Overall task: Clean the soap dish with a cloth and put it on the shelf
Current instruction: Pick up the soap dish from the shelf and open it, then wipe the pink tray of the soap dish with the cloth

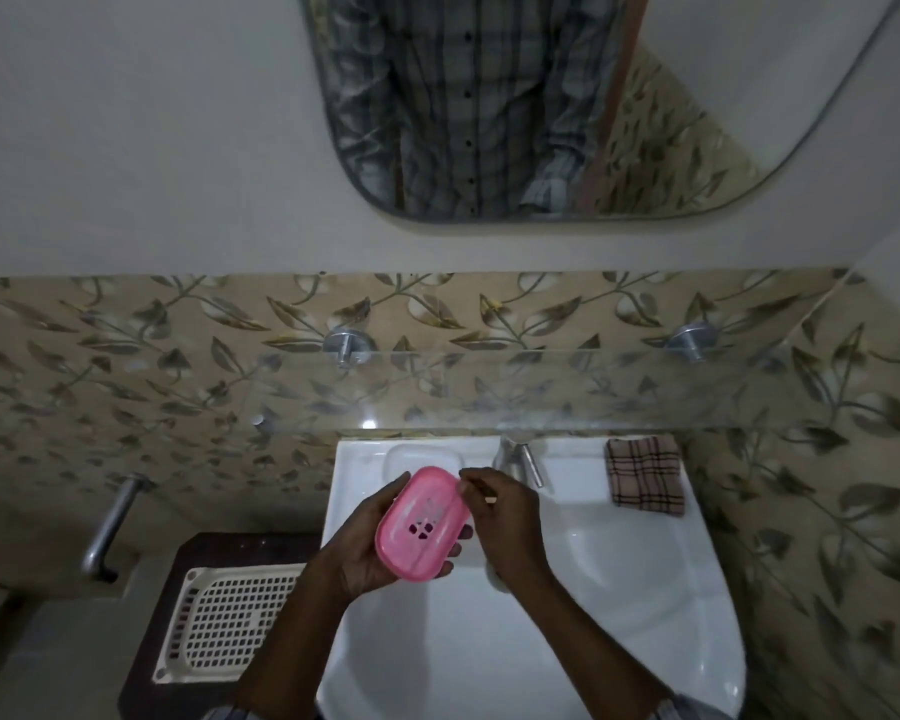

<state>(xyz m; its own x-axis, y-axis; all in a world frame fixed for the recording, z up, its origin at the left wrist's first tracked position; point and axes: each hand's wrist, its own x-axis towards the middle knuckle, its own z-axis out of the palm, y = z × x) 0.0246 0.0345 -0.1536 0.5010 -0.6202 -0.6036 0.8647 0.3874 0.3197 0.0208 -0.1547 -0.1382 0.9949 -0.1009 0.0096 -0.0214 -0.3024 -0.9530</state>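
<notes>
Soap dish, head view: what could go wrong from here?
1. The soap dish sits in the left hand above the sink; a slip would likely drop it into the basin.
2. The cloth lies on the sink's rim right of the tap; the right hand could bump the tap on the way.
3. The glass shelf is transparent; its front edge may be misjudged when placing the dish.

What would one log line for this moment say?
left hand: holds pink soap dish over sink; right hand: at its rim, grip unclear; cloth: on sink ledge, untouched
</notes>
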